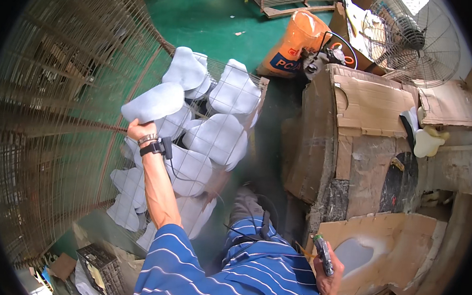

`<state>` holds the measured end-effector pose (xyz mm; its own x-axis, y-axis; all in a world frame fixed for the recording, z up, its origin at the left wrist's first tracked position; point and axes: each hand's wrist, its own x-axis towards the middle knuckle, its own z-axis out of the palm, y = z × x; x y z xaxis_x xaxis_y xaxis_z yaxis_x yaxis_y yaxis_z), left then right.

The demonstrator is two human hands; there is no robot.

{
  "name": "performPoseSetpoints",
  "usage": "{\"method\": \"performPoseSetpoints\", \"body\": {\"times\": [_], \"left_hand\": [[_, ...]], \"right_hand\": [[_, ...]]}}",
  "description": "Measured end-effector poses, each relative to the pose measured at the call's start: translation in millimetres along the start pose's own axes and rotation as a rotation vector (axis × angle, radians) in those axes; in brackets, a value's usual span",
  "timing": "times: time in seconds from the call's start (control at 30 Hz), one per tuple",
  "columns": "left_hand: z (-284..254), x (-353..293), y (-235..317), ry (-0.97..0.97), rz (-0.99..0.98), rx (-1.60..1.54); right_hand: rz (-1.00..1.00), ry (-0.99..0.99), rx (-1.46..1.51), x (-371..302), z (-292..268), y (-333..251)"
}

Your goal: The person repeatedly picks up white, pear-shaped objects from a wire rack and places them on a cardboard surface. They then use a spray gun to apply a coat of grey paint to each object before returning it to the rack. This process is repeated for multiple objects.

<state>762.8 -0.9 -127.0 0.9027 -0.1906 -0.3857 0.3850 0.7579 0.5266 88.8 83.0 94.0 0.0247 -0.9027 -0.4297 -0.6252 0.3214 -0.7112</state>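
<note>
Over on the left, my left hand (141, 130) grips the near edge of a light grey, rounded pad (153, 102), its fingers tucked partly out of sight under it. The pad is above a wire mesh rack (250, 118), on which several similar pads (215, 139) lie spread out and overlapping. Low on the right, my right hand (330, 275) is wrapped round a small spray gun (324, 253) with a green part at its top end. Beside that hand, a grey pad-shaped patch (352, 256) shows on a cardboard sheet (403, 239) with whitish residue around it.
Stacked wire racks (49, 109) fill the left side. To the right stand large cardboard boxes (370, 110), an orange sack (296, 40) and a caged fan (415, 39). A dark crate (101, 272) sits at lower left. Thin cables hang near my legs.
</note>
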Motion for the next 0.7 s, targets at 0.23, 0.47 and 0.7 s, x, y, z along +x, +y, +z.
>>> {"method": "performPoseSetpoints", "body": {"times": [0.23, 0.47, 0.7], "left_hand": [[-141, 44, -44, 0.490, -0.269, 1.157], [-206, -102, -200, -0.782, -0.622, 0.805], [8, -434, -346, -1.487, -0.935, 1.112]], "right_hand": [[0.031, 0.010, -0.041, 7, 10, 2], [-0.007, 0.158, 0.092, -25, 0, 41], [-0.484, 0.229, 0.363, -77, -17, 21]]}}
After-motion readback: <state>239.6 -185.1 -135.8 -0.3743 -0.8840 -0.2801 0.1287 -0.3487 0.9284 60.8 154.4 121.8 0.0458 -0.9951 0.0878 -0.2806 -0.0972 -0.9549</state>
